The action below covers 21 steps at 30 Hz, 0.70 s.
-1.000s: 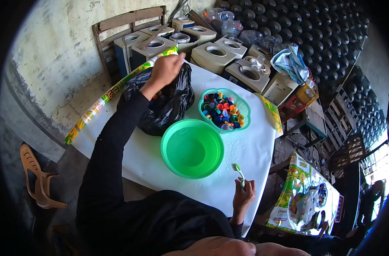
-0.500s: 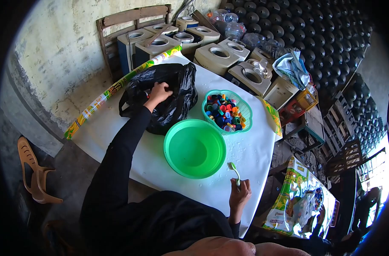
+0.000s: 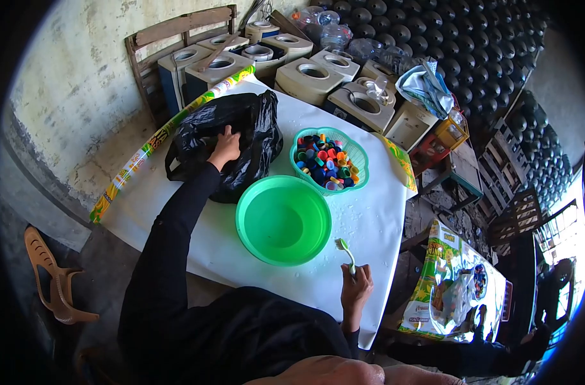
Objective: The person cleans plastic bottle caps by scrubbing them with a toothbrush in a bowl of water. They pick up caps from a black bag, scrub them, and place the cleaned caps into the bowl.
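Head: crinkled bag (image 3: 256, 142), curved brush (image 3: 347, 251)

green-white toothbrush (image 3: 350, 254), open black bag (image 3: 249, 162)

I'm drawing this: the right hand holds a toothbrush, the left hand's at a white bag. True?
Not quite: the bag is black, as the head view shows. The right hand holds a toothbrush; the left hand is at that bag.
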Motion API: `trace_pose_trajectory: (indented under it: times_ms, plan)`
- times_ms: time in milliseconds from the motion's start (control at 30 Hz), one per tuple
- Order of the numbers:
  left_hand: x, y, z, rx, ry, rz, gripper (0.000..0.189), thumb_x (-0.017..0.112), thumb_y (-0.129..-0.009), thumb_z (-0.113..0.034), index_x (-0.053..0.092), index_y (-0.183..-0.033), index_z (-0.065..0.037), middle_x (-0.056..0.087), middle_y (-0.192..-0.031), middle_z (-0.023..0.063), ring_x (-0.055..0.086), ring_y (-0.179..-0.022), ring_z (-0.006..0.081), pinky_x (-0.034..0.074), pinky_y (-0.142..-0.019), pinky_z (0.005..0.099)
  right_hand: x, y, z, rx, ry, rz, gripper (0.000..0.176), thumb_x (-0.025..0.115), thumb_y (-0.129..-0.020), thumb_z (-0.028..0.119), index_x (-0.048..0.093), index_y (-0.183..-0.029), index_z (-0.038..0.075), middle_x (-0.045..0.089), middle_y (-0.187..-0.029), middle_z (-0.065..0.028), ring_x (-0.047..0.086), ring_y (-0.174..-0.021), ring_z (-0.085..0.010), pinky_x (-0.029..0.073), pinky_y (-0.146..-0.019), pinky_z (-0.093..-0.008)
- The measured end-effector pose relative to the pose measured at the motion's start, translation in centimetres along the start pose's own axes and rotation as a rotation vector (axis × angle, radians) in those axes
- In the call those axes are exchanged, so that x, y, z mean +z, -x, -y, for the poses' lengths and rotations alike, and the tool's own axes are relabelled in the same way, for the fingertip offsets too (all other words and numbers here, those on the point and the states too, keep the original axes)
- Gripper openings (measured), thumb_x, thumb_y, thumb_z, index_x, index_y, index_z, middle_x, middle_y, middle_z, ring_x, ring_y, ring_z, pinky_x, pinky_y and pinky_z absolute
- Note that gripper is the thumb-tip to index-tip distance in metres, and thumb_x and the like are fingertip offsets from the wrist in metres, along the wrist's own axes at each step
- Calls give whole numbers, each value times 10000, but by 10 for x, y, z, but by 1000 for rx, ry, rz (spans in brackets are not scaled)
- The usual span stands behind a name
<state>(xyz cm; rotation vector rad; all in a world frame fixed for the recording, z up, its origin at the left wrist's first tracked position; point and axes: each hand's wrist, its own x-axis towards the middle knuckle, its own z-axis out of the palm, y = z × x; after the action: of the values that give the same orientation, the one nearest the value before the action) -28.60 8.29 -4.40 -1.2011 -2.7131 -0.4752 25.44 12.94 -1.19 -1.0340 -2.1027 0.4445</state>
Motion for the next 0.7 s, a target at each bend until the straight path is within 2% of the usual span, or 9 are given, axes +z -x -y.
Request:
trace_pose_trajectory:
  times_ms: [100, 167, 267, 333, 367, 467, 533, 667, 700]
  plan:
    - [8, 0, -5, 65, -58, -31, 434, 580, -817, -22, 574, -1250, 1, 403, -1400, 295, 559, -1079, 508, 478, -935, 531, 3, -1, 2, 3, -55, -7, 172, 793, -833, 166, 695, -825, 24, 546, -726, -105, 530, -583, -277, 395, -553, -405]
    - [13, -3, -5, 71, -36, -69, 415, 573, -830, -22, 580, -1244, 1, 406, -1406, 280, 566, -1070, 503, 479, -928, 530, 5, -1, 1, -12, -18, 12, 172, 800, -826, 207, 700, -843, 68, 580, -760, -76, 605, -614, -286, 440, -539, -409]
    - [24, -13, -1, 135, -127, 56, 410, 568, -840, -15, 584, -1249, 0, 399, -1421, 277, 564, -1087, 504, 479, -936, 533, 4, -1, 3, -14, -21, 2, 174, 801, -825, 209, 698, -841, 69, 579, -760, -77, 604, -613, -288, 441, -540, -413]
    - [21, -12, -9, 85, -312, 304, 431, 546, -855, -8, 571, -1286, -1, 396, -1440, 282, 528, -1169, 520, 454, -991, 542, 4, 0, 1, -13, -25, -4, 175, 802, -824, 209, 697, -840, 69, 578, -758, -77, 603, -611, -288, 441, -539, -413]
    - [19, -10, -11, 87, -312, 307, 431, 546, -855, -8, 571, -1286, -1, 396, -1440, 282, 528, -1169, 520, 454, -991, 542, 4, 1, 0, -17, -31, -6, 176, 803, -823, 209, 697, -839, 69, 577, -756, -78, 603, -610, -288, 440, -537, -413]
    - [9, -4, -13, 59, -185, 290, 489, 504, -870, 6, 518, -1359, 2, 377, -1474, 295, 456, -1275, 528, 400, -1062, 562, 2, 2, 0, -18, -26, -8, 179, 805, -821, 207, 695, -837, 66, 572, -750, -79, 599, -607, -288, 439, -536, -412]
    - [12, -9, 0, -10, 46, 269, 513, 467, -877, 18, 484, -1389, 12, 348, -1501, 310, 398, -1353, 495, 359, -1103, 565, 1, 3, -1, -10, -21, -14, 179, 805, -821, 205, 695, -837, 65, 571, -748, -79, 596, -604, -287, 438, -536, -411]
    - [-6, -12, 7, -19, 125, 229, 480, 547, -885, -71, 491, -1356, 1, 391, -1478, 309, 397, -1376, 441, 382, -1115, 454, -1, 4, -4, 17, -24, -23, 178, 805, -822, 204, 696, -836, 65, 570, -747, -79, 590, -599, -286, 434, -533, -409]
    - [-11, -12, 10, -15, 174, 175, 441, 667, -873, -166, 536, -1272, -30, 497, -1366, 289, 471, -1302, 435, 422, -1065, 422, 0, 4, -5, 19, -25, -23, 178, 805, -822, 204, 696, -836, 65, 570, -747, -79, 590, -599, -286, 434, -533, -409]
